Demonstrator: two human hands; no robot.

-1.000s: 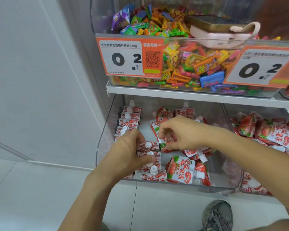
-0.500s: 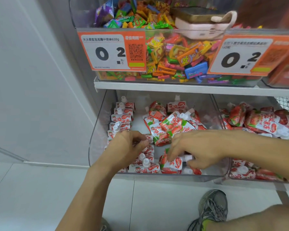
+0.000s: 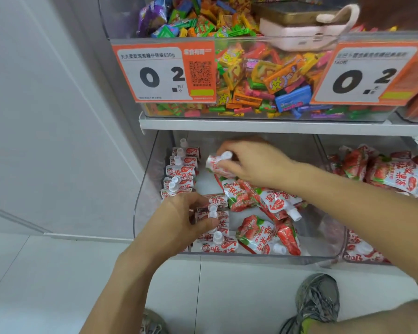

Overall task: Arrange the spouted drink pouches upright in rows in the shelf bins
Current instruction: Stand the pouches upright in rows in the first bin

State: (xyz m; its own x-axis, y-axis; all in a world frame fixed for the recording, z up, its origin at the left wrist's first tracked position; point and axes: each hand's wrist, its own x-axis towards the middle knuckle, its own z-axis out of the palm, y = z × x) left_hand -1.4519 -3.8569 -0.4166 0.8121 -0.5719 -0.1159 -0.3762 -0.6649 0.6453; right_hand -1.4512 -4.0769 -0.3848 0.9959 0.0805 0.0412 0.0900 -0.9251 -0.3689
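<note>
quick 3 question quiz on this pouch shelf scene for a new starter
1. True or false: the right hand holds a pouch.
2. Where are the upright pouch rows in the clear bin? A) left side B) right side C) back right corner
3. Fill in: the left hand touches the ____ row of pouches.

Key: 1 true; 2 A; 3 second

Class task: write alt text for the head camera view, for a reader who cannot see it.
A right hand holds a drink pouch over a clear shelf bin, while the left hand steadies a row of upright pouches; loose pouches lie alongside.
</note>
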